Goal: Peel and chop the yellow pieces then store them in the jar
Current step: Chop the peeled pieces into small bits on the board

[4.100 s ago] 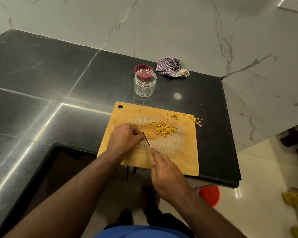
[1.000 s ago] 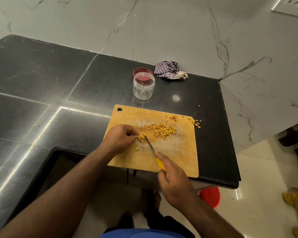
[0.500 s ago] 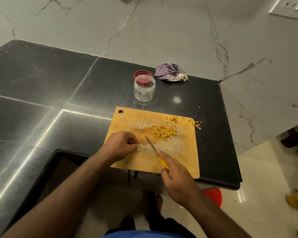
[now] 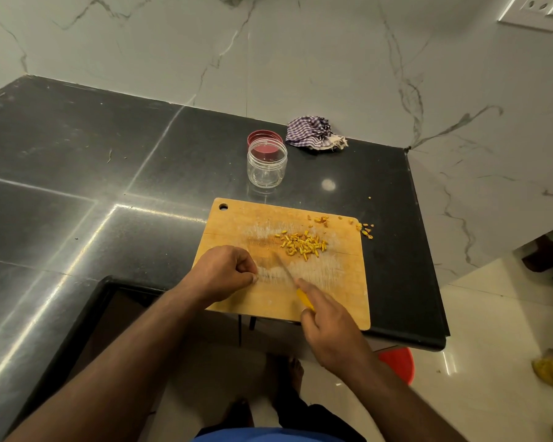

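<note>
Right hand grips yellow-handled knife, blade on rectangular wooden cutting board. Left hand curled at board's 9 o'clock (contents unclear). Chopped yellow pieces piled toward 12; clear lidless jar beyond board.

No text, label, brand, number or sign could be read anywhere in the view.
</note>
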A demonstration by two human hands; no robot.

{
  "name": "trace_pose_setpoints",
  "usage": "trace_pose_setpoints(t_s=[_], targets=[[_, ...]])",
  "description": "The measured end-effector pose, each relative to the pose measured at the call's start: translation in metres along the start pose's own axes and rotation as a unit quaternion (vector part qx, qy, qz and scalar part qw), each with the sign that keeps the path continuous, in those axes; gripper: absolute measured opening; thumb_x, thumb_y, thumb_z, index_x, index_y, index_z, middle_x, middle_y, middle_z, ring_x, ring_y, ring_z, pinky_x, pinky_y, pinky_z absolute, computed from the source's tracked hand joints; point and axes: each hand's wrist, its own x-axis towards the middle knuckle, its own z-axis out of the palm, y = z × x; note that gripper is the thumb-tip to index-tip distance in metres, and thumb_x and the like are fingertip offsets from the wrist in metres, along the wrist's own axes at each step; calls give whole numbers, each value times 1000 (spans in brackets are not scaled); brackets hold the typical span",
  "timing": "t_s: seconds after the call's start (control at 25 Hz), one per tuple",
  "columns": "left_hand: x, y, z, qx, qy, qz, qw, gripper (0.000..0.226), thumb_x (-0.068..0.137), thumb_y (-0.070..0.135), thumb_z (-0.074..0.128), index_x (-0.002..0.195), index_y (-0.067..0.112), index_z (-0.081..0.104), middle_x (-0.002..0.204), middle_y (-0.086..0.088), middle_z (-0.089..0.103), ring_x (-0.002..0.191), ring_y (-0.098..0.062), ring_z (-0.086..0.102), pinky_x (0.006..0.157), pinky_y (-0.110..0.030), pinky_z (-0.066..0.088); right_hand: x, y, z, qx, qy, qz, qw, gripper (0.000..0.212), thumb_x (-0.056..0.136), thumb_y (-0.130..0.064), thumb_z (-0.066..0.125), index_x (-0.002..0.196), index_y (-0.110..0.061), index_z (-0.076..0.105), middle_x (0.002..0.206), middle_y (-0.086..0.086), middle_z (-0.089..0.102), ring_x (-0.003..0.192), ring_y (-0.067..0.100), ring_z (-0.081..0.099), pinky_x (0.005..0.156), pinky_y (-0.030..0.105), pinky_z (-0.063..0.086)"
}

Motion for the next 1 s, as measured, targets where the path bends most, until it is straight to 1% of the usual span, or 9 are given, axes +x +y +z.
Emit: trace_pose_setpoints(t_s=[0.08,0.2,0.32,0.4,0.48,0.6,0.72,0.84,1.0], targets=[[0,0,3,3,22,-3,1000,5,90,23,70,90,27,73,82,14,65,78,-6,59,58,-16,38,3,4,-8,7,49,25,998,51,101,-18,44,150,-28,35,148,-4,45,131,8,42,106,19,34],[2,0,8,-9,59,-13,998,7,92,26,66,95,27,72,89,14,63,83,-7,58,61,-19,41,1,3,-13,22,43,12,999,51,100,-17,45,149,-30,37,147,-7,46,128,4,42,104,18,36],[5,-2,2,-22,13,1,1000,13,91,24,68,103,27,73,98,12,65,90,-4,59,74,-21,50,-2,-1,-7,33,17,2,999,51,100,-19,46,149,-31,38,147,-9,45,126,-2,41,103,13,34],[6,-5,-1,-7,-19,20,1000,17,89,21,72,104,29,75,102,11,64,93,-5,60,78,-20,51,-4,1,-4,40,7,6,999,51,101,-19,45,149,-31,37,149,-10,43,129,-3,39,105,11,31],[6,-3,0,21,-27,33,999,15,87,19,72,96,32,74,103,11,59,93,-6,58,73,-16,47,-4,2,-4,44,4,11,999,51,101,-18,45,150,-31,37,150,-11,43,129,-5,37,104,8,28],[7,0,1,37,-30,38,998,14,87,17,69,85,31,68,99,8,60,91,-10,58,73,-21,49,-3,2,-5,41,6,14,999,51,101,-19,45,150,-31,37,149,-11,42,129,-5,36,103,7,27],[10,7,1,1,-4,23,1000,13,89,16,64,87,29,63,88,10,62,82,-9,57,63,-20,44,-3,1,-5,29,-1,14,999,51,101,-20,45,150,-32,36,150,-11,42,128,-6,34,103,8,26],[20,14,4,-2,26,18,999,11,90,17,64,92,28,62,84,11,60,76,-8,55,57,-18,37,-1,1,-7,20,-6,20,1000,50,101,-19,44,150,-31,37,150,-9,42,130,-1,37,102,10,28],[30,15,9,0,28,10,1000,10,91,20,64,95,29,63,87,9,62,80,-8,57,61,-23,44,3,4,-16,14,33,38,999,49,101,-19,44,149,-28,37,149,-6,43,132,6,41,105,16,33]])
